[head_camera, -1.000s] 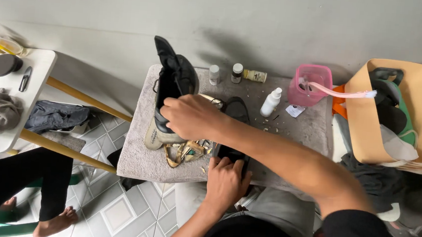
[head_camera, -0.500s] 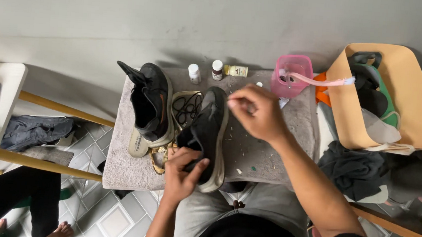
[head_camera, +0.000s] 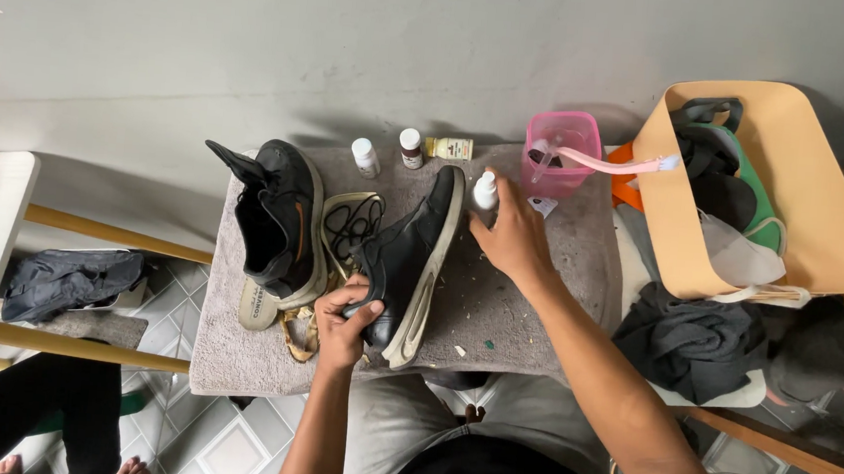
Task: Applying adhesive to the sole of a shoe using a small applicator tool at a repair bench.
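Note:
My left hand point(head_camera: 344, 311) grips the heel end of a black sneaker with a pale sole point(head_camera: 410, 256), which lies on its side on a grey towel point(head_camera: 527, 305). My right hand point(head_camera: 512, 236) reaches past the shoe's toe and closes around a small white bottle point(head_camera: 486, 188). A second black sneaker point(head_camera: 277, 226) lies to the left, with an insole and black laces point(head_camera: 351, 223) between the two shoes.
Two small bottles point(head_camera: 366, 156) and a yellowish tube point(head_camera: 449, 148) stand at the towel's far edge. A pink cup with a toothbrush point(head_camera: 561, 153) sits right of them. A tan basket with clothes point(head_camera: 747, 192) and a dark cloth point(head_camera: 695, 339) lie right. Another person's legs point(head_camera: 46, 418) are lower left.
My right hand moved from above the shoe to the white bottle and took hold of it. My left hand kept its grip on the sneaker's heel.

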